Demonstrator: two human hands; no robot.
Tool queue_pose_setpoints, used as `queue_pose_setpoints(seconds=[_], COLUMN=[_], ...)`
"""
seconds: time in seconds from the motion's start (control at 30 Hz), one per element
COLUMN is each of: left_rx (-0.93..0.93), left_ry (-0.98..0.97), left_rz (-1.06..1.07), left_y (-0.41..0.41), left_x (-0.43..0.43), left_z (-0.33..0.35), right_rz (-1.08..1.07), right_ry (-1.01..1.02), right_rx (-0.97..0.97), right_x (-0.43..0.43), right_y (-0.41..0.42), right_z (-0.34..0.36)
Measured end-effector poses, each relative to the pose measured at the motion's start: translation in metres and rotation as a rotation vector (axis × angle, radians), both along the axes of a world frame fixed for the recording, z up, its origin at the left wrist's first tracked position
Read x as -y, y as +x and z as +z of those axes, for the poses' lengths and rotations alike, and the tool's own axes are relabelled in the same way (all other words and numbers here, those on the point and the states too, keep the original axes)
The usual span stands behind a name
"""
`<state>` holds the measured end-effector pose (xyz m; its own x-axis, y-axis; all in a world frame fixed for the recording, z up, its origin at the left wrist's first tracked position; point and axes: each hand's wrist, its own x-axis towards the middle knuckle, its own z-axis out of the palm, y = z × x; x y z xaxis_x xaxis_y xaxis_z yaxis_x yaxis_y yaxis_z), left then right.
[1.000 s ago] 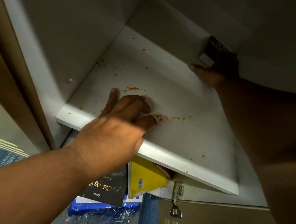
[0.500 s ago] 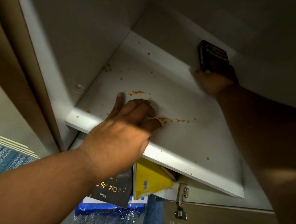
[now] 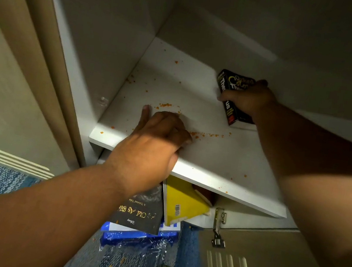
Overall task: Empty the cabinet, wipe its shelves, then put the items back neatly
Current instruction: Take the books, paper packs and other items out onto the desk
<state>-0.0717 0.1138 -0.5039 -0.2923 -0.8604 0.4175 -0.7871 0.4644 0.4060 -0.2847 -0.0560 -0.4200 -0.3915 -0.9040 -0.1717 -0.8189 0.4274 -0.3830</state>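
Crumbed white shelf (image 3: 223, 161): our right grip (image 3: 247, 99) clasps the black book (image 3: 231, 84) at 2 o'clock, spine running 11 to 5, nearer than our left grip (image 3: 153, 143), resting loose and empty at 7

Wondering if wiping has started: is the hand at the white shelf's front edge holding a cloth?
No, the left hand rests bare on the white cabinet shelf among scattered orange crumbs, no cloth visible.
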Motion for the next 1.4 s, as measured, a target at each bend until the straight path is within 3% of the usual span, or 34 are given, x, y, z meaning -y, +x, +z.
queue_pose_setpoints(seconds=[0.13, 0.23, 0.37, 0.43, 0.5, 0.6, 0.67, 0.77, 0.9, 1.0, 1.13, 1.2, 1.33, 1.4], left_rx=[-0.166, -0.404, -0.797, -0.919, -1.01, -0.951, -0.925, -0.848, -0.724, -0.691, -0.746, -0.732, -0.384, -0.418], left_ry=[0.045, 0.135, 0.707, 0.803, 0.772, 0.668, 0.62, 0.697, 0.562, 0.511, 0.497, 0.566, 0.586, 0.559], left_rz=[0.029, 0.076, 0.15, 0.136, 0.142, 0.151, 0.065, -0.058, -0.14, -0.242, -0.29, -0.209, 0.021, 0.071], left_y=[0.0, -0.015, -0.045, -0.056, -0.061, -0.063, -0.064, -0.068, -0.065, -0.063, -0.056, -0.05, -0.047, -0.046], left_x=[0.002, 0.01, 0.058, 0.075, 0.081, 0.084, 0.079, 0.063, 0.052, 0.044, 0.032, 0.022, 0.004, 0.0], left_z=[0.018, 0.053, 0.095, 0.102, 0.109, 0.116, 0.125, 0.13, 0.131, 0.144, 0.156, 0.143, 0.107, 0.109], right_rz=[-0.013, -0.008, 0.108, 0.186, 0.228, 0.287, 0.28, 0.238, 0.214, 0.215, 0.18, 0.176, 0.182, 0.174], right_ry=[-0.101, -0.195, -0.342, -0.366, -0.384, -0.412, -0.444, -0.488, -0.436, -0.303, -0.341, -0.314, -0.219, -0.243], right_rx=[0.07, 0.116, 0.184, 0.186, 0.194, 0.329, 0.423, 0.504, 0.647, 0.58, 0.516, 0.488, 0.391, 0.394], right_x=[-0.038, -0.069, -0.116, -0.138, -0.148, -0.151, -0.152, -0.156, -0.165, -0.175, -0.181, -0.184, -0.193, -0.196], right_y=[-0.002, -0.003, 0.0, 0.002, 0.0, -0.012, -0.019, -0.023, -0.036, -0.045, -0.048, -0.044, -0.03, -0.026], right_z=[-0.005, -0.004, 0.001, 0.0, 0.0, 0.001, 0.001, -0.001, -0.003, 0.002, 0.007, 0.004, -0.001, 0.007])
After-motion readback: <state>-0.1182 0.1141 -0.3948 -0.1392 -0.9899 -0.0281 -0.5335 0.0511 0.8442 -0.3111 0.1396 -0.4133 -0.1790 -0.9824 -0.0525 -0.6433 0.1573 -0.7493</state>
